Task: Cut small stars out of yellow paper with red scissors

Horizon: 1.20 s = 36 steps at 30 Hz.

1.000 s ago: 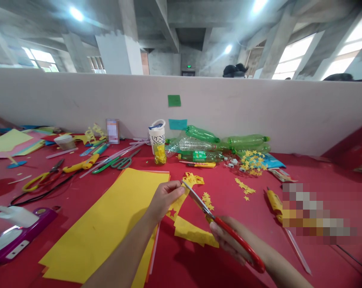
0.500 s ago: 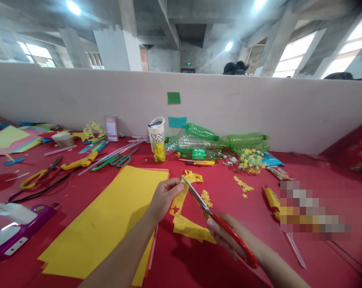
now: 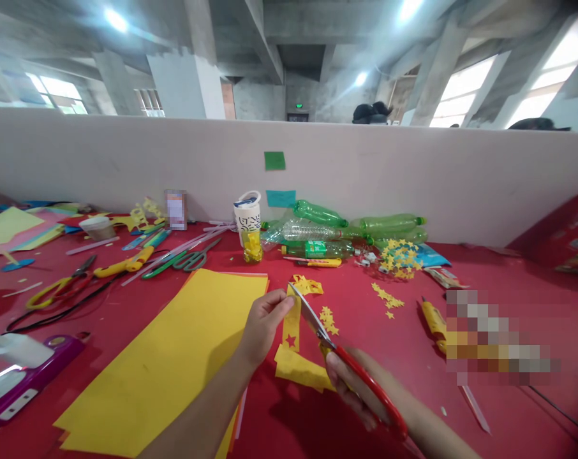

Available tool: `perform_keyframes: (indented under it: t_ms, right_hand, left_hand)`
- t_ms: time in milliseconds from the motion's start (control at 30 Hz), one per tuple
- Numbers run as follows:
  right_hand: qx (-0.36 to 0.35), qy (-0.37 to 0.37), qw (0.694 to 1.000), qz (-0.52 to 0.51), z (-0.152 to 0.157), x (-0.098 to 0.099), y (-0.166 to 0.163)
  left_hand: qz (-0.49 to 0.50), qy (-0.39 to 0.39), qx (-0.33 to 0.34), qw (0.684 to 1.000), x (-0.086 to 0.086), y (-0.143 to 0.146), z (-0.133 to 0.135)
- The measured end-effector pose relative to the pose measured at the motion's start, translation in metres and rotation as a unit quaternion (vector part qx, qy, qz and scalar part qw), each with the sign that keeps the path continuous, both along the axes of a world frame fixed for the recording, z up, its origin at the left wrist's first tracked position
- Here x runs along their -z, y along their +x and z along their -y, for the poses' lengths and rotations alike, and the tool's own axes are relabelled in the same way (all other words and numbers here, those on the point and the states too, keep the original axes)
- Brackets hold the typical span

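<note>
Yellow strip cut at the near middle of the red table point(image 3: 394, 357)

The yellow strip point(image 3: 291, 324), pinched in the left hand point(image 3: 264, 324), is now held more upright than a second ago; the red scissors point(image 3: 351, 364), clenched in the right hand point(image 3: 353, 394), are set against its right edge.

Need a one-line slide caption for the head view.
Left hand pinches a yellow paper strip; right hand holds red-handled scissors to it, above a red table.
</note>
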State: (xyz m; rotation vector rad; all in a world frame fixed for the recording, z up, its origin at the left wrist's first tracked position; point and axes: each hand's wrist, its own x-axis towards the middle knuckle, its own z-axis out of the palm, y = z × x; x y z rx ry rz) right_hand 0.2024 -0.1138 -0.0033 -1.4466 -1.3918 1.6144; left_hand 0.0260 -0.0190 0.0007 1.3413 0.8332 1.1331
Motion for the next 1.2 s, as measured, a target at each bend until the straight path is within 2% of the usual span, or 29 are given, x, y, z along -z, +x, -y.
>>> perform_keyframes:
  t_ms: [300,600,867,1067,1200]
  right_hand:
    - [0.013,-0.022,1.0,0.012,0.0002,0.0011,-0.0043]
    - [0.015,-0.009,0.999,0.04,0.0018,-0.0038,-0.0071]
    - [0.02,-0.02,1.0,0.001,-0.0002,-0.0002,-0.0054]
    - [0.021,-0.036,0.999,0.014,-0.003,0.0037,-0.0007]
    - [0.012,-0.03,0.999,0.014,-0.0031,-0.0028,0.0009]
  left_hand:
    - [0.0,-0.011,-0.02,1.0,-0.0026,0.0041,0.0029]
    - [0.01,-0.013,-0.019,1.0,-0.0007,0.005,0.0039]
    - [0.024,-0.022,-0.021,0.999,0.0007,0.005,0.0031]
    - [0.054,-0.039,-0.014,0.998,-0.0009,0.0024,0.0003]
    - [0.087,-0.069,0.003,0.994,-0.0011,0.0006,-0.0004]
